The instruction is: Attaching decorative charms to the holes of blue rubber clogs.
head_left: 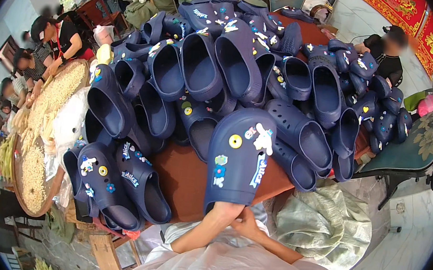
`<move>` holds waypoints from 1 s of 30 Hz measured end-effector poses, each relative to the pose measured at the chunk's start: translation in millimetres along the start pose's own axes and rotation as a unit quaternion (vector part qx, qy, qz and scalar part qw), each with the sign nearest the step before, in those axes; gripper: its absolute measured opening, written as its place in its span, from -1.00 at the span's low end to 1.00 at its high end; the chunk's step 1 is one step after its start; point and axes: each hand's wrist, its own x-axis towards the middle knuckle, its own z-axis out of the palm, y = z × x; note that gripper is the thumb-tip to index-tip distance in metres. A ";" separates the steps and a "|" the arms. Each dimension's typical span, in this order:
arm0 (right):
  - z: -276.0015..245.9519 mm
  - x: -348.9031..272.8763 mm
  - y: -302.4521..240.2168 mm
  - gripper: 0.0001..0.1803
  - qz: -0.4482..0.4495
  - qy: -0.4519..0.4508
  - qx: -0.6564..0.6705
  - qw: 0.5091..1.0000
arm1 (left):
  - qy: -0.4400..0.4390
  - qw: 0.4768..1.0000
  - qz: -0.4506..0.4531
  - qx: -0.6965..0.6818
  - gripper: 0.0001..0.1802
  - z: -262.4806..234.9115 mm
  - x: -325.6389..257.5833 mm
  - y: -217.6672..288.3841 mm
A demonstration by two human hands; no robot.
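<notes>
A navy-blue clog point(242, 164) stands toe up in front of me, its top turned toward me. Colourful charms are fixed in it: a white rabbit-like figure, a yellow ring, flowers and a blue lettered banner. My left hand point(225, 210) reaches into its foot opening and holds it up; the fingers are hidden inside. Just below the opening, my right hand point(247, 226) is closed with curled fingers beside the left wrist. Whatever it may hold cannot be made out. Beyond the held clog, a heap of similar navy clogs point(168, 69) covers much of the reddish-brown table point(174, 183).
Decorated clogs point(103, 178) rest at the table's near-left corner. Smaller clogs point(384, 123) are piled right, near a floral-backed chair point(410, 150) and a seated person point(391, 53). A pale sack point(325, 228) lies below. Left, several people sit around a tray of corn kernels point(33, 174).
</notes>
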 end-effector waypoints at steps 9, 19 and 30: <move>-104.4 37.4 -118.9 -0.36 -0.130 0.186 -0.047 0.973 | -0.345 0.816 0.280 0.370 -0.70 70.1 0.6 16.6; -203.3 208.6 -246.4 -0.58 0.018 0.173 0.105 0.979 | -0.130 0.597 0.277 0.742 -0.66 -30.9 29.0 37.5; -199.0 299.6 -256.1 -0.43 0.042 0.233 0.213 0.948 | -0.116 0.576 0.290 0.755 -0.65 -38.5 26.7 33.0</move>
